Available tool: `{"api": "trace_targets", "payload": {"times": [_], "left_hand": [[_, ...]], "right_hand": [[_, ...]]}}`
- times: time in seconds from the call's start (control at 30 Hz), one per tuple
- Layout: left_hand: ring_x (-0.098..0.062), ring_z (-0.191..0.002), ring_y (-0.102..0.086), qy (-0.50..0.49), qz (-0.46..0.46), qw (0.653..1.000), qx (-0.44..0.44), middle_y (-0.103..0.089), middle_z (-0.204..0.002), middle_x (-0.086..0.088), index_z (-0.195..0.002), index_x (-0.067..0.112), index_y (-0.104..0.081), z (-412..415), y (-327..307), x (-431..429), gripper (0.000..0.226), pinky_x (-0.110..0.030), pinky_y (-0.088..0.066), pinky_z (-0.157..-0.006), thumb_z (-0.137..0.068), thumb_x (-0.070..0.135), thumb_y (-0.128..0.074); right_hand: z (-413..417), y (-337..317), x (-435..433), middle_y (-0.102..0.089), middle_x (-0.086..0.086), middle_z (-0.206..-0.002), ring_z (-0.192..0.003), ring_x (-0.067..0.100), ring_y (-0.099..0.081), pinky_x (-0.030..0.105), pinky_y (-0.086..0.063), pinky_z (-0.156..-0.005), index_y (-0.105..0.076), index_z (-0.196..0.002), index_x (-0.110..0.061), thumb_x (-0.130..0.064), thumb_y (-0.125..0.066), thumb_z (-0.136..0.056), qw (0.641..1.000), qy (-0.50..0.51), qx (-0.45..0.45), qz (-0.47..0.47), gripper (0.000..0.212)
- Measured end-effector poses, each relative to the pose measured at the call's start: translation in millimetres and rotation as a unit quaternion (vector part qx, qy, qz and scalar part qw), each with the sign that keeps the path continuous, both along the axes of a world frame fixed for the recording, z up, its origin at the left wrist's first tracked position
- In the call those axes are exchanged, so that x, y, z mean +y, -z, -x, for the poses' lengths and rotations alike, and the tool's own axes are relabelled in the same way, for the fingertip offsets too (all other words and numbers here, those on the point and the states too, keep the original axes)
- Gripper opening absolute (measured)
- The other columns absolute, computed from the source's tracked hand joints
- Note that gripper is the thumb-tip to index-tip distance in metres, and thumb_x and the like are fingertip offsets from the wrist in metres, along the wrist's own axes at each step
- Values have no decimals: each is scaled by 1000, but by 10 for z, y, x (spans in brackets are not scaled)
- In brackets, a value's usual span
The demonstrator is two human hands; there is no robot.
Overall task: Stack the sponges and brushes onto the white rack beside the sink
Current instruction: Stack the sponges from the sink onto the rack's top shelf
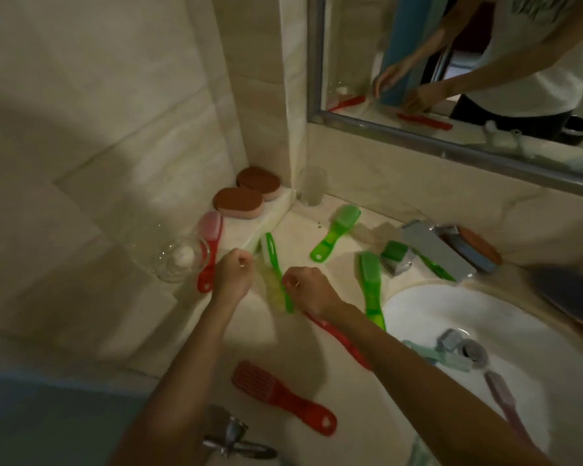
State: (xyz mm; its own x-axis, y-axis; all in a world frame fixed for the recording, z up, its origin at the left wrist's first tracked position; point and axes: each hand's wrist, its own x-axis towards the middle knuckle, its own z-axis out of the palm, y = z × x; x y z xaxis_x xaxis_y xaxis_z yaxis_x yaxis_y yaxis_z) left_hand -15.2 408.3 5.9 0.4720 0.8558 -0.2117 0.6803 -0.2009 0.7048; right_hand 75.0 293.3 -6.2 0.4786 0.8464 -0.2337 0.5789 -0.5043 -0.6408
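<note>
The right hand (305, 287) has its fingers curled. The tips seem to pinch the handle of a slim translucent green plastic brush (278, 274), whose far end reaches the front edge of the long white rack (246, 227). The brush is blurred, so that hold is a judgement. The left hand (233, 274) is curled into a fist near the rack's near end, and I cannot tell whether it holds anything. Two oval brown-topped pink sponges (238, 201) sit at the rack's far end. The main danger is the clear drinking glass (179, 258) (it stands near the left hand), which a careless swing could tip. The rack also looks narrow, so a brush laid askew may slide off.
</note>
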Motion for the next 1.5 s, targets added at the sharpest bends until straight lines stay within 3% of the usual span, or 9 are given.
{"api": "trace_targets", "payload": {"times": [0.13,0.3,0.43,0.53,0.8,0.93,1.17,1.3,1.5], "left_hand": [[-33,-118,-52,-32,12,999,-27,-55,-127,-23,-122,-4,-53,-312,-36,477,36,-36,-41,-100,-87,5,-53],[-34,-131,-39,-24,-16,999,-38,-43,-139,-21,-139,3,-37,-673,56,867,56,-28,-27,-103,-88,15,-57],[-34,-137,-26,8,-114,992,56,-28,-149,-17,-142,19,-37,-890,145,1073,66,-32,-13,-108,-85,47,-58],[-35,-139,-18,70,-133,981,120,-18,-154,-13,-146,20,-27,-991,234,1229,82,-42,-18,-113,-81,61,-54],[-34,-132,-16,102,-135,968,184,-14,-142,-12,-137,26,-30,-1143,270,1411,65,-47,-37,-99,-82,41,-63],[-33,-127,-21,85,-149,974,149,-20,-137,-11,-127,25,-38,-1115,214,1314,60,-46,-40,-94,-78,45,-64],[-36,-139,-14,59,-160,981,97,-14,-153,-11,-135,20,-36,-1104,-290,994,68,-45,-21,-112,-77,20,-70],[-31,-133,-28,65,-160,985,-9,-35,-142,-10,-131,15,-37,-1103,-538,599,74,-41,-34,-103,-70,20,-77],[-30,-118,-48,115,-64,981,-139,-51,-123,-12,-118,8,-40,-1426,-1086,-438,74,-31,-42,-94,-61,29,-83]], "right_hand": [[-326,38,539,-61,19,-121,-114,34,-56,37,-45,-96,-61,-117,-6,-9,-49,-88,999,28,-1,17,32],[-812,99,1084,-43,18,-137,-126,34,-45,35,-36,-102,-41,-137,-12,-13,-51,-90,997,58,-47,16,48],[-1078,155,1522,-25,14,-150,-134,34,-34,40,-39,-103,-24,-146,-23,-9,-52,-88,992,32,-120,7,66],[-1200,150,1823,-30,11,-145,-126,37,-40,44,-42,-101,-34,-141,-21,-14,-53,-89,989,24,-146,11,56],[-1342,123,2071,-43,18,-126,-104,39,-57,43,-49,-87,-43,-120,-10,-19,-63,-83,981,-11,-188,42,43],[-1301,40,1876,-39,17,-124,-99,38,-58,41,-47,-80,-43,-117,-9,-25,-65,-82,981,18,-190,17,44],[-1188,-256,1099,-43,14,-117,-93,38,-58,41,-48,-76,-45,-112,-8,-36,-65,-81,978,126,-156,-51,46],[-1135,-580,473,-46,11,-110,-88,37,-58,37,-45,-74,-50,-107,-10,-40,-68,-77,955,229,-172,-78,46],[-1254,-1119,-855,-47,13,-104,-82,35,-57,41,-49,-70,-51,-94,-4,-30,-74,-72,908,332,-215,-138,42]]}}
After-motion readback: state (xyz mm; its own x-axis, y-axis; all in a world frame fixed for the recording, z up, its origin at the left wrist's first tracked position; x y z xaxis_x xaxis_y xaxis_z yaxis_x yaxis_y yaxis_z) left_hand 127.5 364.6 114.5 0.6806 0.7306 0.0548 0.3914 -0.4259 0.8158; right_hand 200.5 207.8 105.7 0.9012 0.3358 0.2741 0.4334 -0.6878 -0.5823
